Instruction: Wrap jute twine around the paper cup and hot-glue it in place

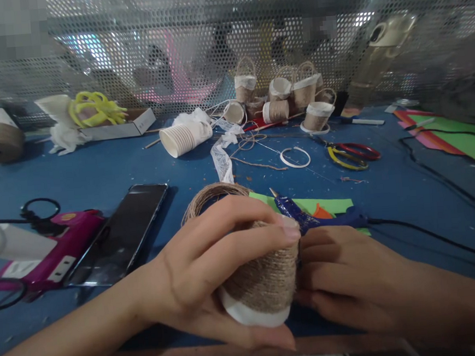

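Note:
My left hand point(211, 262) is wrapped around a paper cup point(265, 274) covered in rows of brown twine, its white rim showing at the bottom. The cup is tilted near the table's front edge. Close against its right side, my right hand point(344, 279) has its fingers curled in; whatever they hold is hidden behind the knuckles and the cup. Just beyond the hands lies a blue glue gun point(298, 211), on a strip of green paper point(326, 205). A coil of twine point(214, 193) rests behind my left hand.
A phone point(130, 230) and a magenta power strip point(78, 240) lie left. Scissors point(351, 155), a white ring point(295, 157), lace point(222, 157) and stacked paper cups point(185, 138) lie farther back. Several small twine-wrapped baskets point(318, 118) stand by the perforated metal panel point(195, 55).

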A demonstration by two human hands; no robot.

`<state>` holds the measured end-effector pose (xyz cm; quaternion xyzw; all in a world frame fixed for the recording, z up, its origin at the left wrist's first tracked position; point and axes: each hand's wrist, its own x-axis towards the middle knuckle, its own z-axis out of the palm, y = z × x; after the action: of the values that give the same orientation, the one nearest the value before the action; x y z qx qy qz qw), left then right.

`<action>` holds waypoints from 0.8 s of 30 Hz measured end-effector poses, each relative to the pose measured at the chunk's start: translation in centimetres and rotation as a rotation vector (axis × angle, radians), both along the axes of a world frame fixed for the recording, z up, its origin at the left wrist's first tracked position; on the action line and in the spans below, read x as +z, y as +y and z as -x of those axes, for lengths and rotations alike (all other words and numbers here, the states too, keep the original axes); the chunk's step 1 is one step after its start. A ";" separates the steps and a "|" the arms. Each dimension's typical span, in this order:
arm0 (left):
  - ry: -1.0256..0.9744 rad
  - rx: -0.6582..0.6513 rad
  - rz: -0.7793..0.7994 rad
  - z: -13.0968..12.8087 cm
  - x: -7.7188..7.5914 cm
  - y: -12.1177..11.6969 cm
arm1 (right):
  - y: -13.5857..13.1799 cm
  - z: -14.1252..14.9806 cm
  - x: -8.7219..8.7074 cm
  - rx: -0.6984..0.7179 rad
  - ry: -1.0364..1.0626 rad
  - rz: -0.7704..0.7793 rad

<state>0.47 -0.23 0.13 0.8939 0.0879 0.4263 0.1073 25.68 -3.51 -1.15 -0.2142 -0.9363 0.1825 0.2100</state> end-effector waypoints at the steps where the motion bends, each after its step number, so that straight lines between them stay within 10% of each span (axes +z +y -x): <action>1: 0.000 -0.004 -0.004 0.0 0.0 0.0 | 0.0 0.0 -0.1 0.003 0.006 0.004; 24: -0.038 -0.016 -0.002 0.1 -0.1 0.0 | -0.1 -0.1 0.0 -0.004 -0.075 0.003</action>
<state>0.36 -0.25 0.01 0.8865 0.0784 0.4422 0.1114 25.79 -3.58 -1.13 -0.2229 -0.9430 0.1752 0.1746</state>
